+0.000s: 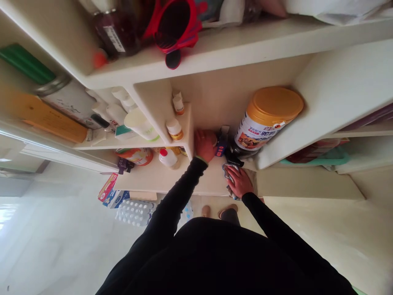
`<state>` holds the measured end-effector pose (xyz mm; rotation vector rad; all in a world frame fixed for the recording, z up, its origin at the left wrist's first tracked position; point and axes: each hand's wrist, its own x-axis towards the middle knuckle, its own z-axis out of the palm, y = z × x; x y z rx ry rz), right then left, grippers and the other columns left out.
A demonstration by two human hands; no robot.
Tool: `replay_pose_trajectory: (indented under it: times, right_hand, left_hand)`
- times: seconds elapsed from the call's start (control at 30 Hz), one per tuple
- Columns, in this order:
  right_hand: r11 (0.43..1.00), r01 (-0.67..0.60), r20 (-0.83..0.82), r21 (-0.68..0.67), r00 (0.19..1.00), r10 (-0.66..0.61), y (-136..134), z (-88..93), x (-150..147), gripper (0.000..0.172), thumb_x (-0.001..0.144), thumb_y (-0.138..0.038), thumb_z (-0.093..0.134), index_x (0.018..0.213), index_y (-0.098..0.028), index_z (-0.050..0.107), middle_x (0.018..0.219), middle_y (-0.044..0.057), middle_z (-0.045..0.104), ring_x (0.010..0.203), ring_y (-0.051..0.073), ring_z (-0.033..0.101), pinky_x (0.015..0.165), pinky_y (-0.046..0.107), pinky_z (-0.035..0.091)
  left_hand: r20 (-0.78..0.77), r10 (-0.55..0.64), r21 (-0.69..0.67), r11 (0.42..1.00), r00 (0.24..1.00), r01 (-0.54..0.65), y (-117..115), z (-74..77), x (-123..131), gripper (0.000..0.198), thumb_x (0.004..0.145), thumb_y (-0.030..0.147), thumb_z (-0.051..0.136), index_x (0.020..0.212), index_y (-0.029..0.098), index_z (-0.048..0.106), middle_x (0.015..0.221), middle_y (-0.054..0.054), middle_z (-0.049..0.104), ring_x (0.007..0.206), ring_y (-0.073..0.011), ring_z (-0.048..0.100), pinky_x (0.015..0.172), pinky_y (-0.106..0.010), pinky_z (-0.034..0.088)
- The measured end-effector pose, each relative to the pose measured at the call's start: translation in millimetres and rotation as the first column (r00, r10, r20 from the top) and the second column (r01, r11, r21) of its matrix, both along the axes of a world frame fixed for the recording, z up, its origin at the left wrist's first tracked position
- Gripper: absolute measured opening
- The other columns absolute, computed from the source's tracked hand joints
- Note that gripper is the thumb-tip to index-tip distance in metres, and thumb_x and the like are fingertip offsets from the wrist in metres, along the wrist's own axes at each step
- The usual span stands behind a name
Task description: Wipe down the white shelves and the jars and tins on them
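Observation:
My left hand (205,145) reaches into a cream shelf unit (159,176) and is closed around a small blue and purple packet (221,143). The packet stands beside a large tin with an orange lid (267,119). My right hand (240,181) lies lower on the shelf board, fingers curled over a bluish-grey cloth (227,171) that it presses against the surface. A dark object (235,157) sits at the foot of the tin, just above the cloth. Both arms are in black sleeves.
Small white bottles with orange labels (174,129) stand on a narrow divider shelf left of my hand. A red-capped bottle (167,157) and a jar (136,155) sit below. A red mirror (176,24) is on the top shelf. Packs and boxes (132,211) lie on the floor.

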<state>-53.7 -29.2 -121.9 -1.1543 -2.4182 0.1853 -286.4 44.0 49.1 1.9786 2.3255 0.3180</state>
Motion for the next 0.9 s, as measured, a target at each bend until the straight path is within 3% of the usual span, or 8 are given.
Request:
replay_pose_trajectory:
  times: [0.13, 0.33, 0.63, 0.77, 0.9]
  right_hand:
    - [1.0, 0.016, 0.0, 0.003, 1.0, -0.016, 0, 0.1, -1, 0.051, 0.105, -0.033, 0.053, 0.151, -0.016, 0.068, 0.163, 0.007, 0.062, 0.143, 0.033, 0.055, 0.128, 0.048, 0.043]
    - [1.0, 0.013, -0.001, -0.01, 1.0, -0.013, 0, -1.2, -1, 0.052, 0.105, -0.033, 0.052, 0.154, -0.018, 0.066, 0.164, 0.007, 0.061, 0.144, 0.033, 0.056, 0.13, 0.05, 0.04]
    - [1.0, 0.012, -0.009, -0.001, 1.0, -0.012, 1, 0.6, 0, 0.051, 0.105, -0.032, 0.051, 0.151, -0.018, 0.068, 0.162, 0.007, 0.064, 0.14, 0.034, 0.059, 0.128, 0.05, 0.043]
    - [1.0, 0.005, -0.03, -0.027, 1.0, -0.006, 2, 1.5, 0, 0.052, 0.104, -0.027, 0.05, 0.152, -0.018, 0.067, 0.162, 0.007, 0.063, 0.142, 0.032, 0.058, 0.128, 0.05, 0.043]
    - [0.998, 0.019, -0.035, -0.063, 0.999, -0.021, 1, 0.7, 0, 0.051, 0.104, -0.027, 0.049, 0.15, -0.017, 0.069, 0.16, 0.009, 0.065, 0.143, 0.032, 0.057, 0.129, 0.051, 0.043]
  left_hand:
    - [-0.045, 0.028, -0.082, 0.996, 0.999, -0.031, 12, 12.3, 1, 0.078, 0.09, 0.047, 0.08, 0.151, 0.007, 0.056, 0.177, -0.028, 0.037, 0.17, -0.0458, 0.028, 0.138, -0.057, 0.026]
    - [-0.025, 0.039, -0.136, 0.99, 0.999, -0.042, 14, 13.2, 1, 0.063, 0.09, 0.045, 0.079, 0.144, 0.018, 0.059, 0.165, -0.022, 0.051, 0.153, -0.0378, 0.049, 0.126, -0.046, 0.039]
    - [-0.04, 0.009, -0.206, 0.978, 0.999, -0.017, 15, 20.9, 2, 0.07, 0.082, 0.042, 0.083, 0.144, 0.021, 0.057, 0.152, -0.021, 0.056, 0.137, -0.0397, 0.056, 0.109, -0.048, 0.046]
    - [-0.034, -0.034, -0.257, 0.966, 0.999, 0.024, -6, 28.2, 5, 0.069, 0.081, 0.043, 0.083, 0.142, 0.022, 0.058, 0.149, -0.02, 0.058, 0.134, -0.0409, 0.058, 0.107, -0.048, 0.048]
    - [-0.021, -0.111, -0.244, 0.964, 0.994, 0.103, -55, 24.8, 7, 0.06, 0.086, 0.047, 0.081, 0.137, 0.021, 0.062, 0.145, -0.019, 0.06, 0.134, -0.0388, 0.06, 0.113, -0.048, 0.048]
